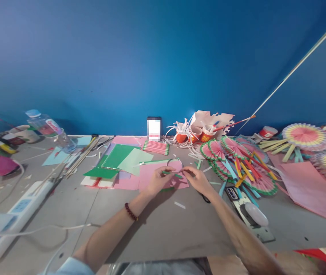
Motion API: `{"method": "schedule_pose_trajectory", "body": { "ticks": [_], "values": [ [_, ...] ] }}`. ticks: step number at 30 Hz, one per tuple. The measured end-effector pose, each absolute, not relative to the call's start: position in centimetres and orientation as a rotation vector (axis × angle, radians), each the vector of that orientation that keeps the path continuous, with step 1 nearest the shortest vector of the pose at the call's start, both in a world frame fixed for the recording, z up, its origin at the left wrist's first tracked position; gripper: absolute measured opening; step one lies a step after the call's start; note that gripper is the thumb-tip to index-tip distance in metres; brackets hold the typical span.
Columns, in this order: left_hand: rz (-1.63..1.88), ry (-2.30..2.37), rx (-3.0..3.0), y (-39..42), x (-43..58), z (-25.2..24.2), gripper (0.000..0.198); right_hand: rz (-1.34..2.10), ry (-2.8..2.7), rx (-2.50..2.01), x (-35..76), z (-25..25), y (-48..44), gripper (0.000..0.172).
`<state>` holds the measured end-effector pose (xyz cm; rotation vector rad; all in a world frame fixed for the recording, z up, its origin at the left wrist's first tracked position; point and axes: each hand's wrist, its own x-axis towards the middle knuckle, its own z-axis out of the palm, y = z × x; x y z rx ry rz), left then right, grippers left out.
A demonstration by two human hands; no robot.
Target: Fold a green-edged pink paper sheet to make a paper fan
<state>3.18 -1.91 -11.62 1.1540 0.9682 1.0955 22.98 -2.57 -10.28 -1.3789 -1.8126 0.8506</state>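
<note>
A thin, pale strip bent into a loop (182, 163) rises between my two hands above the pink paper (148, 172). My left hand (161, 178) pinches its lower left side, and my right hand (196, 178) pinches the lower right, fingertips close to the left ones. Whether the strip is paper or something else is too small to tell. Small green strips show on the pink sheet just under the fingers. Partly behind my right wrist lies a black rounded thing, perhaps a scissor handle (205, 198).
Green sheets (120, 156) lie left of my hands; a pleated pink piece (155, 147) sits below an upright phone (154, 129). Paper fans (237, 149), paper cups (208, 133) and another phone (237, 202) are right. A bottle (41, 122) and power strip (22, 206) stand left.
</note>
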Motion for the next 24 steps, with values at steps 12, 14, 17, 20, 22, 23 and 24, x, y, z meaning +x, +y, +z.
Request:
{"method": "schedule_pose_trajectory", "body": {
  "ticks": [12, 14, 17, 20, 22, 23, 24],
  "values": [
    [1.086, 1.126, 1.121, -1.9, 2.5, -11.2, 0.041, 0.766, -2.119, -1.336, 22.0, -10.5, -3.4, 0.047],
    [1.101, 1.143, 1.178, -2.0, 2.5, -10.9, 0.037, 0.765, -2.120, -1.330, 21.9, -10.7, -3.4, 0.049],
    [1.112, 1.176, 1.265, -2.2, 2.6, -10.6, 0.028, 0.830, -2.055, -1.298, 21.9, -11.1, -3.3, 0.048],
    [1.119, 1.222, 1.320, -2.3, 2.8, -10.8, 0.023, 0.927, -1.914, -1.285, 22.0, -11.1, -3.2, 0.040],
    [1.130, 1.214, 1.333, -2.4, 2.9, -10.9, 0.022, 0.940, -1.852, -1.309, 21.9, -10.7, -3.2, 0.029],
    [1.131, 1.195, 1.333, -2.4, 3.0, -11.0, 0.022, 0.932, -1.846, -1.320, 21.8, -10.5, -3.2, 0.024],
    [1.131, 1.174, 1.328, -2.5, 3.1, -11.1, 0.022, 0.920, -1.850, -1.327, 21.7, -10.3, -3.2, 0.022]
  ]
}}
